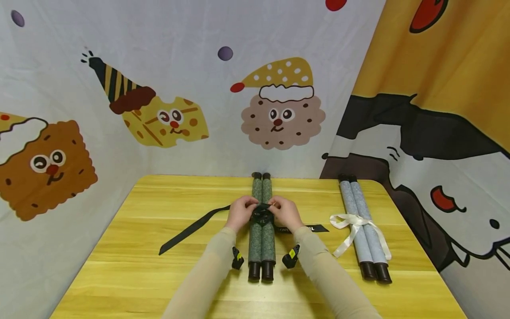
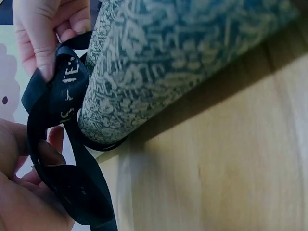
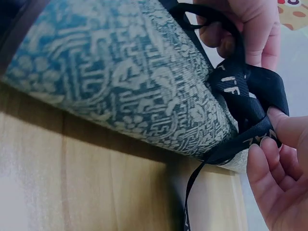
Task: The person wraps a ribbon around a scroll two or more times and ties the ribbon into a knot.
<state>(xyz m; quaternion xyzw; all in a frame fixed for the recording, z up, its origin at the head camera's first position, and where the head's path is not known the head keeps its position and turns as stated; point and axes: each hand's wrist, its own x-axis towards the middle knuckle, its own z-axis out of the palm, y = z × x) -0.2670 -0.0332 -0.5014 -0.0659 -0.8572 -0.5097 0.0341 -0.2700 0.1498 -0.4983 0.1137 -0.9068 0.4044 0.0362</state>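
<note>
Two green patterned scrolls (image 1: 256, 243) with dark end knobs lie side by side at the table's middle. Around them runs a black ribbon (image 1: 195, 230) with pale lettering, looped above the scrolls. My left hand (image 1: 241, 213) holds one loop of it between thumb and fingers, as the left wrist view shows. My right hand (image 1: 287, 213) pinches another part of the ribbon (image 3: 255, 120) from the opposite side. One ribbon tail stretches left across the table, the other to the right. Fingers and loops partly hide the crossing.
Two pale blue scrolls (image 1: 360, 239) tied with a white ribbon bow (image 1: 356, 220) lie to the right on the wooden table (image 1: 159, 283). A printed curtain (image 1: 191, 164) hangs behind the table's back edge.
</note>
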